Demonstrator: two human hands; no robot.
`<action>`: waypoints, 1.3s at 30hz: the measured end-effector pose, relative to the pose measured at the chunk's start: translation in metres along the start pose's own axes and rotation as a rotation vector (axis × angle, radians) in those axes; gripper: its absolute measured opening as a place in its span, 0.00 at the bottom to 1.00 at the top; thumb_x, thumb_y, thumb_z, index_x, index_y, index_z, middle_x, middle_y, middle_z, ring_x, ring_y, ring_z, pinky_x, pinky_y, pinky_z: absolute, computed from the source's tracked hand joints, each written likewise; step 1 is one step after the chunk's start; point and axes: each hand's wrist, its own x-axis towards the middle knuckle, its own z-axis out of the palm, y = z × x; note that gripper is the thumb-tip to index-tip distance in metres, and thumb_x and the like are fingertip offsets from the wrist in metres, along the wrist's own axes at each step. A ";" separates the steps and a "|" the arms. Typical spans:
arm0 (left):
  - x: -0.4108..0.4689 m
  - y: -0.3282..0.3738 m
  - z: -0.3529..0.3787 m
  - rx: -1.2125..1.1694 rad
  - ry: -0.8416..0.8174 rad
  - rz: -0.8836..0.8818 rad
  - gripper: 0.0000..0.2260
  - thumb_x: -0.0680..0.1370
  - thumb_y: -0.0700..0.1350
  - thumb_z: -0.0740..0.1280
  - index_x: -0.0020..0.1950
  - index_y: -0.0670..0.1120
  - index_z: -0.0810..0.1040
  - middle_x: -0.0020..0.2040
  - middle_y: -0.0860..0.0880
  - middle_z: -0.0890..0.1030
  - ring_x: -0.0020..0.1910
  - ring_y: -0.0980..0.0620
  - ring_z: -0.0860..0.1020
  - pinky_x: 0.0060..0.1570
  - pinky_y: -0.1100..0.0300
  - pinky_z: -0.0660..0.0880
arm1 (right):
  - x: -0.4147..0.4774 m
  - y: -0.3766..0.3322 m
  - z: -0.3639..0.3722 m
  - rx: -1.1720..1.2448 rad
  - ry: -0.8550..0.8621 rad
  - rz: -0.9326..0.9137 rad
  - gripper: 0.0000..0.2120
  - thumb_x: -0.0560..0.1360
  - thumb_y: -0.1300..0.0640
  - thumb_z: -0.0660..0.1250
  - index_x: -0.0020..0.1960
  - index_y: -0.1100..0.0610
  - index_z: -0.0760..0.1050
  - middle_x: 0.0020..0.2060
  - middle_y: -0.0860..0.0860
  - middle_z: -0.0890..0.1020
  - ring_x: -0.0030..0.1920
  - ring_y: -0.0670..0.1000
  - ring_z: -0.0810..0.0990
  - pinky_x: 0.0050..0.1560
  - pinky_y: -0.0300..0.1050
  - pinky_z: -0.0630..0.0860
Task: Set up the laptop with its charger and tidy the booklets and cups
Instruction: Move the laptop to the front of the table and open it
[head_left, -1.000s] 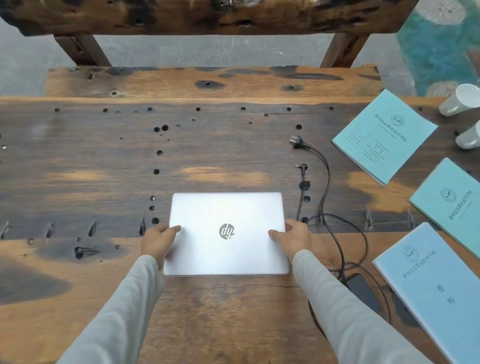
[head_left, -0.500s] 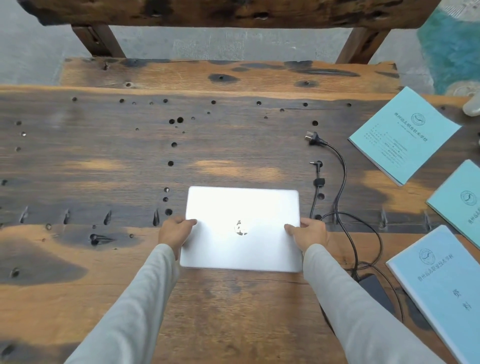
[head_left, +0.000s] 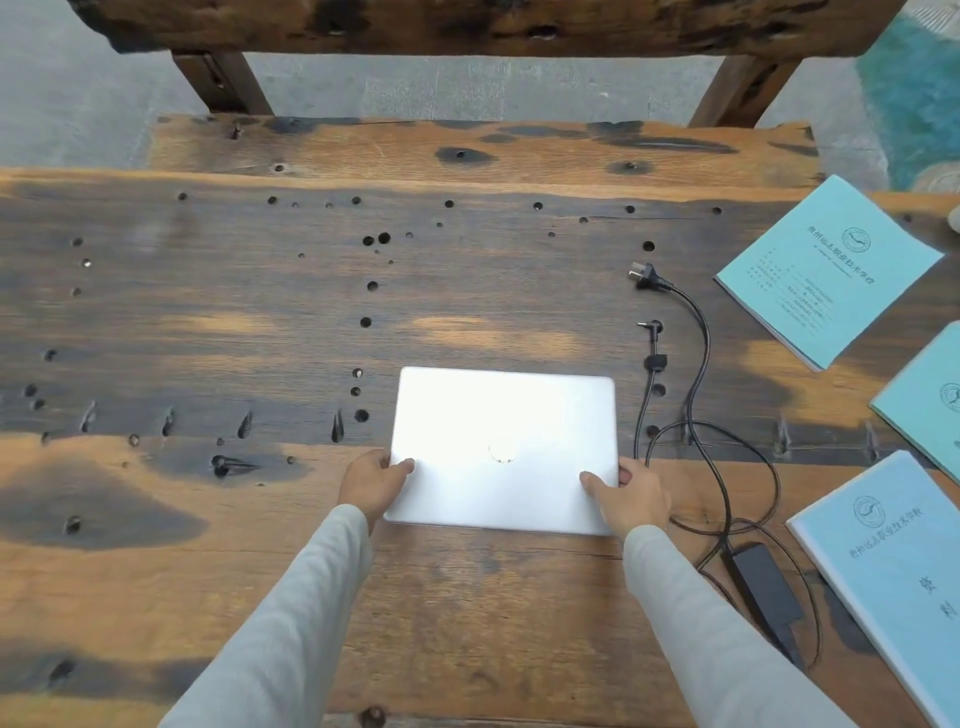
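A closed silver laptop (head_left: 504, 447) lies flat on the wooden table (head_left: 260, 332), glare washing out its lid. My left hand (head_left: 371, 480) grips its left edge, thumb on the lid. My right hand (head_left: 631, 493) grips its right edge the same way. To the right lies the black charger: power brick (head_left: 763, 587), coiled cable (head_left: 698, 395), wall plug (head_left: 647, 278) and small barrel connector (head_left: 652, 327), none plugged in. Three teal booklets lie at the right: a far one (head_left: 826, 270), a middle one (head_left: 924, 400) cut by the frame, a near one (head_left: 893, 561).
A wooden bench (head_left: 483, 148) stands behind the table, with its backrest beam (head_left: 493, 23) across the top. The table surface has many drilled holes. A sliver of a pale object (head_left: 955, 218) shows at the right edge, too cropped to identify.
The view has shifted left, so the two white cups at the right have left the frame. Both hands stay on the laptop's sides, and glare now hides its logo.
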 end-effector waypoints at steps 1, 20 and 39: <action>-0.002 -0.003 0.000 -0.001 -0.011 -0.002 0.13 0.78 0.44 0.69 0.60 0.40 0.81 0.56 0.44 0.83 0.54 0.44 0.80 0.58 0.51 0.77 | -0.004 0.002 0.000 -0.002 0.006 -0.002 0.16 0.69 0.49 0.77 0.53 0.56 0.83 0.41 0.51 0.83 0.49 0.55 0.79 0.48 0.44 0.71; -0.027 -0.018 0.003 -0.005 -0.038 0.007 0.17 0.77 0.41 0.70 0.65 0.40 0.78 0.61 0.44 0.81 0.57 0.44 0.79 0.58 0.54 0.74 | -0.019 0.010 -0.016 0.051 -0.093 0.033 0.03 0.72 0.52 0.74 0.45 0.47 0.82 0.34 0.36 0.79 0.45 0.50 0.78 0.48 0.39 0.68; -0.022 0.006 -0.021 -0.192 -0.254 -0.183 0.38 0.68 0.68 0.71 0.71 0.48 0.71 0.66 0.46 0.78 0.62 0.44 0.76 0.63 0.48 0.70 | -0.014 -0.010 -0.058 0.548 -0.499 0.232 0.25 0.72 0.43 0.74 0.64 0.56 0.79 0.56 0.52 0.85 0.58 0.55 0.83 0.61 0.53 0.77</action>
